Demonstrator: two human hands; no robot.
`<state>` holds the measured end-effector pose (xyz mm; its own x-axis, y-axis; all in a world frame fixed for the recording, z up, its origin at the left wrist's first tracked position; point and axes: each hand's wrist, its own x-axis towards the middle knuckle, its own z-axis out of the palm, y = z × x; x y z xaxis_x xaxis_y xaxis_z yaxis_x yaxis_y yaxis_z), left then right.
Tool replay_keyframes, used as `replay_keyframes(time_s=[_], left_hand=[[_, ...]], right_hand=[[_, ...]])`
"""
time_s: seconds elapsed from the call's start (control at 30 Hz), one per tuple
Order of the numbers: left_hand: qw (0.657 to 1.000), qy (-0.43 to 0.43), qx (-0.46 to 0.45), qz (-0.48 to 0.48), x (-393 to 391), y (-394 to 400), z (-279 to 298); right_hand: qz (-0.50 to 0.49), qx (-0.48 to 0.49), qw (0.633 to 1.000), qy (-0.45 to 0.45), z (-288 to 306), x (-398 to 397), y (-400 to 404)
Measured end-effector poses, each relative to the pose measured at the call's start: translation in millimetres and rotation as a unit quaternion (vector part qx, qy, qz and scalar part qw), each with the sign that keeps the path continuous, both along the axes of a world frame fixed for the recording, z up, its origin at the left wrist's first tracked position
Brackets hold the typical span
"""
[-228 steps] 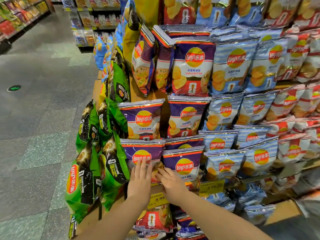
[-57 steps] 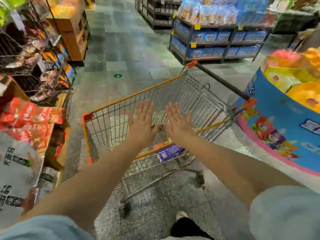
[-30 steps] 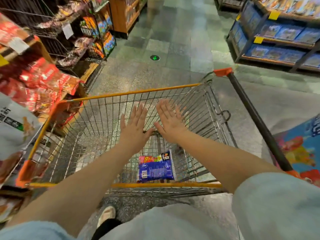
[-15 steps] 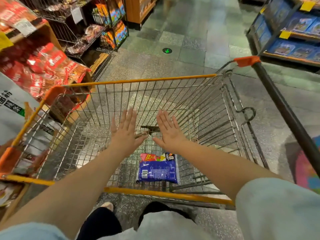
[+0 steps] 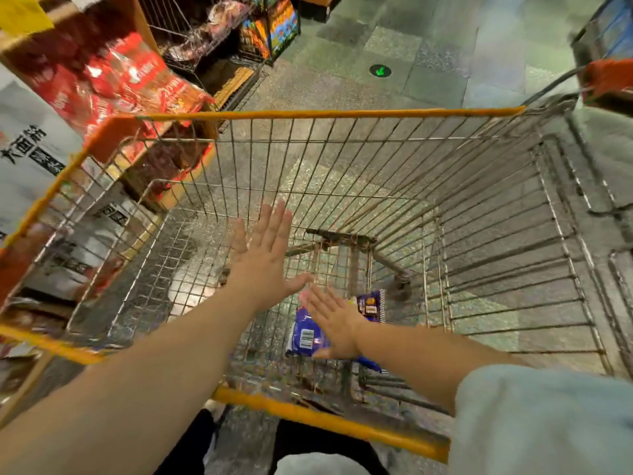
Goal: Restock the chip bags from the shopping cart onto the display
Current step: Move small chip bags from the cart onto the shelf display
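The bag (image 5: pixel 310 332) lies flat on the cart (image 5: pixel 329 114) floor, near your side. Your right hand (image 5: pixel 337 323), fingers spread, is just over it; your left hand (image 5: pixel 265 257) hovers spread beyond. Grip the bag's edge gently, without crushing the chips.

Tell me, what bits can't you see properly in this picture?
- Purple chip bag, head view: right hand covers its middle, so the flavour is unreadable.
- Whether that hand touches the bag: cannot tell.
- Cart handle: cut off by the right edge.
- Red packets on the shelf: lettering blurred.
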<state>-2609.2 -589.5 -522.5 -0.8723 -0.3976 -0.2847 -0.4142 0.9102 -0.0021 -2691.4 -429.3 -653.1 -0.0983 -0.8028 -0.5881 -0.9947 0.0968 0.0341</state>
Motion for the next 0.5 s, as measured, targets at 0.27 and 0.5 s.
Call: replay_keyframes(time_s=[0.27, 0.5], left_hand=[[0.999, -0.009, -0.003, 0.040, -4.8, -13.7, -9.4], [0.999, -0.001, -0.001, 0.045, -2.6, -17.6, -17.6]], right_hand=[[0.019, 0.086, 0.995, 0.037, -55.2, 5.5, 22.5], [0.002, 0.084, 0.994, 0.071, -60.4, -9.7, 28.2]])
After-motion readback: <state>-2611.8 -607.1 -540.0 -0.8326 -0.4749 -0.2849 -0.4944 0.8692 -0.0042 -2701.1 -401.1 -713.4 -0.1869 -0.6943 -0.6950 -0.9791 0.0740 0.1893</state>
